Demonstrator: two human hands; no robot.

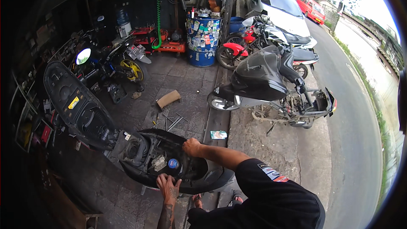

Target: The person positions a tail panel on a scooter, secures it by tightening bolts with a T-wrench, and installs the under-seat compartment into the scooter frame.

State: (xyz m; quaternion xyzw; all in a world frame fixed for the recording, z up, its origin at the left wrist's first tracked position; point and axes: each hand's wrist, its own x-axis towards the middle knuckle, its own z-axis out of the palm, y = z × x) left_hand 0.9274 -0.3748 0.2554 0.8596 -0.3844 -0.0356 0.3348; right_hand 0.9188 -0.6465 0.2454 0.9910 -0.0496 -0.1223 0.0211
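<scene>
A black scooter's seat (pixel 63 93) is tipped up at the left, exposing the under-seat compartment (pixel 214 180) with a round blue-topped item (pixel 173 163) and a pale grey fitting (pixel 158 163) inside. My left hand (pixel 168 188) curls its fingers over the near rim, below the blue top. Across the opening, my right hand (pixel 193 148) grips the far rim, its forearm reaching in from the lower right. My sandalled feet show beneath the scooter's body.
Metal tools (pixel 174 123) and a wooden block (pixel 168 99) lie on the floor beyond. A partly stripped scooter (pixel 263 80) stands at right beside the road. Farther back are motorbikes (pixel 131 65), a blue drum (pixel 201 57), a red compressor (pixel 169 47) and parked cars.
</scene>
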